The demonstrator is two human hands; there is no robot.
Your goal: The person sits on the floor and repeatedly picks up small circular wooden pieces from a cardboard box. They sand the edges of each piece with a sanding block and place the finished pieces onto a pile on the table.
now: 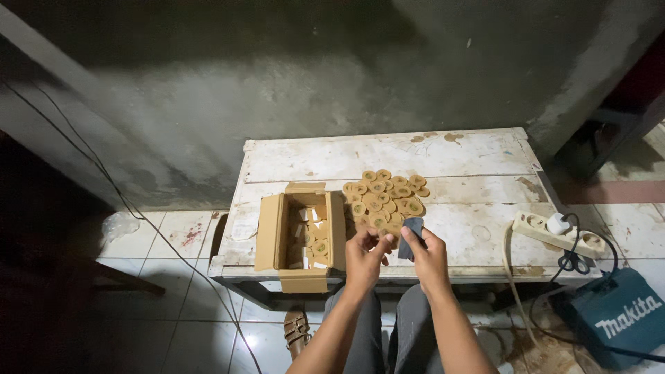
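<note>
My left hand [365, 256] pinches a small round wooden disc at the near edge of a worn white wooden table [443, 156]. Close beside it, my right hand [426, 251] holds a dark folded piece of abrasive sheet [411, 233] up against the disc. Just beyond my fingers lies a pile of several similar wooden discs [385, 197] on the tabletop. An open cardboard box [269, 232] sits to the left of my hands, with more discs and small white pieces inside.
A white power strip [533, 225] with a plug lies at the table's right end. A teal tool case [616, 315] sits on the tiled floor at right. A cable [138, 215] runs down the left. My sandalled foot [296, 329] rests under the table.
</note>
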